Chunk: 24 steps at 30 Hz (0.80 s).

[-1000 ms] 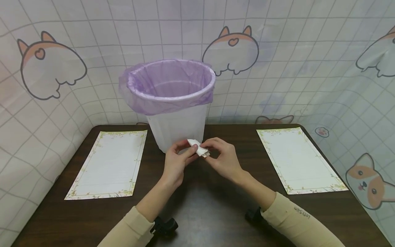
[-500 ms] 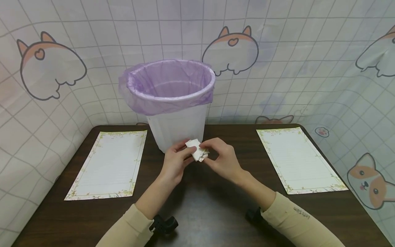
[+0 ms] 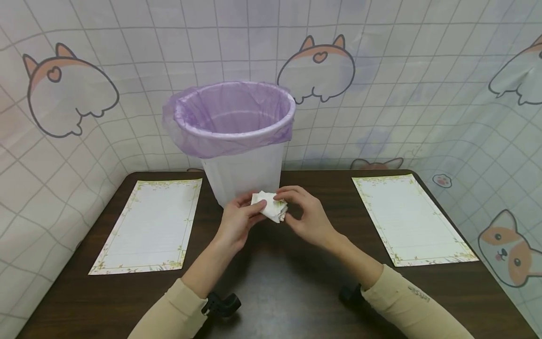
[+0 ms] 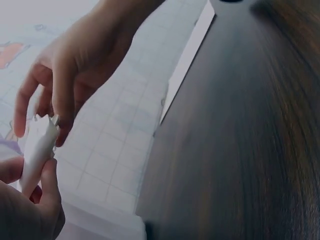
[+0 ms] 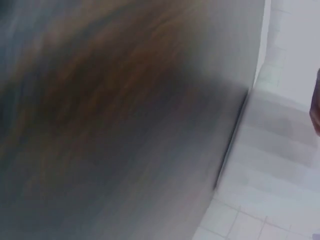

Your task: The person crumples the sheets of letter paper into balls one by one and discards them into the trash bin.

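Note:
A small wad of crumpled, folded white paper (image 3: 267, 207) is up between the two hands, in front of the bin. My left hand (image 3: 235, 219) pinches its left side, thumb on top and fingers beneath. My right hand (image 3: 308, 214) pinches its right edge between thumb and fingertips; a faint printed pattern shows there. Seen from the left wrist, the paper (image 4: 39, 147) stands edge-on, with the left thumb and fingers (image 4: 49, 185) below and the right fingers (image 4: 64, 105) at its ragged top. The right wrist view catches only a sliver of a hand (image 5: 316, 107).
A white bin (image 3: 243, 174) lined with a purple bag (image 3: 233, 143) stands at the back of the dark wooden table (image 3: 292, 292). Sheets of floral-bordered paper lie flat at left (image 3: 146, 226) and right (image 3: 412, 219). A patterned curtain (image 3: 381, 94) hangs behind.
The paper has turned and spread from a narrow roll to a wider, flatter wad. My left hand has shifted slightly left, and the right fingers have moved slightly along its edge.

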Tool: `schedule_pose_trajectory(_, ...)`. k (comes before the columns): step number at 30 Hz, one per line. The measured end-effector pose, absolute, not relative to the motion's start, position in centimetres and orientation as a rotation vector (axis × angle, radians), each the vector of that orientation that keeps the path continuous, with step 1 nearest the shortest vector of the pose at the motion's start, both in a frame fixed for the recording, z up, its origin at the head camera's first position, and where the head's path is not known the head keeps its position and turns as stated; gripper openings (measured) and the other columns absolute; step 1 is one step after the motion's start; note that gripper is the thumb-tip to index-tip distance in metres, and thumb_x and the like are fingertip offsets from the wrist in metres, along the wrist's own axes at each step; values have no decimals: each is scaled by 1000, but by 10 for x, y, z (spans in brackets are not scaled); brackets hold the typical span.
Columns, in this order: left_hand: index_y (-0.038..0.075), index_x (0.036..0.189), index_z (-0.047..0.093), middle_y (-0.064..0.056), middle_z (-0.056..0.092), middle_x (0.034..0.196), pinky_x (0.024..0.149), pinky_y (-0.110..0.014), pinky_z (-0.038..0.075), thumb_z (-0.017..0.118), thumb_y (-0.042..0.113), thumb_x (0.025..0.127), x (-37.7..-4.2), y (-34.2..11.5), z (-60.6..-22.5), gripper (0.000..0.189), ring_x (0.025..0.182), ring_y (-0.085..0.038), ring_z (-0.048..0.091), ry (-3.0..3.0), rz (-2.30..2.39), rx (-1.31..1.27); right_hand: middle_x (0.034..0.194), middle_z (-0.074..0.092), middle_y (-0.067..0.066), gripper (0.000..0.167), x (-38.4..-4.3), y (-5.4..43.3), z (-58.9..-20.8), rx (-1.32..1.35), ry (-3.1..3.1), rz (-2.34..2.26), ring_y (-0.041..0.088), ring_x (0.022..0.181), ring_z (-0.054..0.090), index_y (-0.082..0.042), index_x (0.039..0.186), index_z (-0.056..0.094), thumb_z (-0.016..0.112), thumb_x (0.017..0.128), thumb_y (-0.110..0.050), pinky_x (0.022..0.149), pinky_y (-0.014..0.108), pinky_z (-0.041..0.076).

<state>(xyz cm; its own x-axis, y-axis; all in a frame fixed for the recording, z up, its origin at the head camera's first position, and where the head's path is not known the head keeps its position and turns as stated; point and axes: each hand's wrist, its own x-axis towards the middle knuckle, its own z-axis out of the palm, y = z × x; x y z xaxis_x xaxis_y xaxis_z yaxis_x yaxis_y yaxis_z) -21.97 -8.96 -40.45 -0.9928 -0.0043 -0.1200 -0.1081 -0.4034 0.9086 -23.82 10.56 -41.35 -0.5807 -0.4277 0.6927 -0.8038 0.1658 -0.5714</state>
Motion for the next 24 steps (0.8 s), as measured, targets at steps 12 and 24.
schedule_pose_trajectory(12,-10,122,53,-18,60,113,77,-31,60,68,-15,91,-218,-84,-407,35,90,-18,68,1763,2693,-100,128,63,21,45,-230,99,-404,755,-2290,2115,33,113,65,6,140,52,68,99,-4,89,41,58)
schedule_pose_trajectory(24,-8,113,60,-15,64,103,76,-33,60,76,-11,86,-213,-79,-412,32,83,-17,71,2020,2589,176,112,66,16,30,-230,98,-404,615,-2170,2207,36,98,69,8,126,62,67,101,-6,85,37,59)
